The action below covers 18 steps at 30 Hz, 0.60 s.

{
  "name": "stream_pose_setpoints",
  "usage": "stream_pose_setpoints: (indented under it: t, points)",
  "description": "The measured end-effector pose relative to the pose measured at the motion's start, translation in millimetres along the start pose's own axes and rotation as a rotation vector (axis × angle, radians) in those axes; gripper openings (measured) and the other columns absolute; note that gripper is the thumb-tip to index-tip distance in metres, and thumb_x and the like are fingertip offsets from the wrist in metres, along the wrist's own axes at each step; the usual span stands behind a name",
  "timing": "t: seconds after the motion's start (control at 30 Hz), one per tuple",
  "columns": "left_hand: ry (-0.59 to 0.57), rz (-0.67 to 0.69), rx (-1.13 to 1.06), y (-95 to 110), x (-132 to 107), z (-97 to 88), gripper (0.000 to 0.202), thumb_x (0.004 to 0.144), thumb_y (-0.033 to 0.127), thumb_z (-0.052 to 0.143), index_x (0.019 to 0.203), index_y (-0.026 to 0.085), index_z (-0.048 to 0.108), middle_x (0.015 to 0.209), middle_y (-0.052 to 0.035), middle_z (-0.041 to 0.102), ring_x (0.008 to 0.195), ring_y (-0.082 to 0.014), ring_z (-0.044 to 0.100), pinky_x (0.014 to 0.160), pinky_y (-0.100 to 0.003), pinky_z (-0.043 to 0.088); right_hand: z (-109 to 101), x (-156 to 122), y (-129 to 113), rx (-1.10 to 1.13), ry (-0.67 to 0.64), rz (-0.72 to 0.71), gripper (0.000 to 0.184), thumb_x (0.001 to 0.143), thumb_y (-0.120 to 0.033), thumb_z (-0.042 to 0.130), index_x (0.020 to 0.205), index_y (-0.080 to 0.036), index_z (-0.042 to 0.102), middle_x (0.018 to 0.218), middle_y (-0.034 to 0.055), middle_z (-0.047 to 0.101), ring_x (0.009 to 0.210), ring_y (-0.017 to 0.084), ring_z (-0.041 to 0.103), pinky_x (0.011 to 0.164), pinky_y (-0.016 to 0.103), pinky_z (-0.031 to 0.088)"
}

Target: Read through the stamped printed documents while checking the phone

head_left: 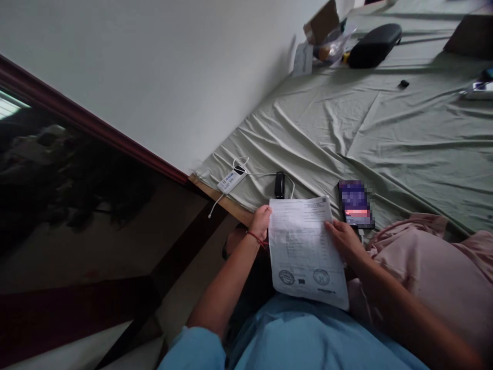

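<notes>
Head view | left hand (261, 220), right hand (345, 239) | gripping sheet (304, 252) edges

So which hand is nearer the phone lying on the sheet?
Right. The right hand holds the paper's edge just below the phone; the left hand grips the paper's far side.

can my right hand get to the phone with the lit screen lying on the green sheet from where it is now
Probably yes. The right hand grips the edge of the printed white paper sheet, and the dark lit-screen phone lies just beyond its fingertips on the green bedsheet, with nothing between; it would have to release the paper.
</notes>
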State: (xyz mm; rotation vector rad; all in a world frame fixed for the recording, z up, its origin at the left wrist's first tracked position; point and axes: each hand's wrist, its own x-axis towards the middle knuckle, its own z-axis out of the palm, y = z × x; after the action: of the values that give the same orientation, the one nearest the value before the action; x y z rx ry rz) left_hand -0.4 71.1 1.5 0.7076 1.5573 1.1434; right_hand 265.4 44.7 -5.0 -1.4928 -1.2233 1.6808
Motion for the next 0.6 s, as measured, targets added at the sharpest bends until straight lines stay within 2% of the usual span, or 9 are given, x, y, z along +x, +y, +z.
stream_pose_setpoints:
  t: [0.13,0.33,0.47,0.6]
  points:
    - [0.038,-0.033,0.129,1.7,12.1,2.6,0.027,0.077,0.036,0.067,0.066,0.015,0.052,0.060,0.0029,0.050,0.057,-0.0094,0.044,0.056,-0.021,0.031,2.0,5.5,-4.9,-0.047,0.016,-0.001,0.048,0.078,-0.057,0.048,0.090,-0.012,0.062,0.081,0.0086,0.065,0.067,0.019,0.060,0.055,0.022,0.041]
    - [0.140,0.024,0.309,4.2,19.1,9.1,0.027,0.086,0.024,0.056,0.062,0.014,0.050,0.059,0.0034,0.046,0.060,-0.0080,0.039,0.057,-0.021,0.024,4.3,6.3,-9.6,-0.089,0.060,-0.094,0.049,0.080,-0.058,0.046,0.091,-0.013,0.061,0.081,0.0078,0.063,0.074,0.019,0.058,0.059,0.022,0.040]
    - [0.150,0.029,0.350,2.5,21.0,9.9,0.032,0.087,0.028,0.058,0.060,0.015,0.048,0.058,0.0030,0.045,0.058,-0.0079,0.038,0.056,-0.020,0.025,2.7,5.4,-10.4,-0.188,0.139,-0.105,0.049,0.083,-0.062,0.040,0.085,-0.015,0.055,0.077,0.0059,0.059,0.070,0.017,0.053,0.059,0.021,0.036]
    - [0.109,-0.016,0.374,3.1,24.1,9.0,0.034,0.085,0.036,0.063,0.061,0.015,0.052,0.057,0.0012,0.049,0.057,-0.0101,0.044,0.055,-0.020,0.031,-0.1,7.3,-10.7,-0.280,0.181,-0.084,0.040,0.085,-0.053,0.040,0.075,-0.016,0.051,0.069,0.0046,0.054,0.064,0.015,0.048,0.057,0.021,0.030]
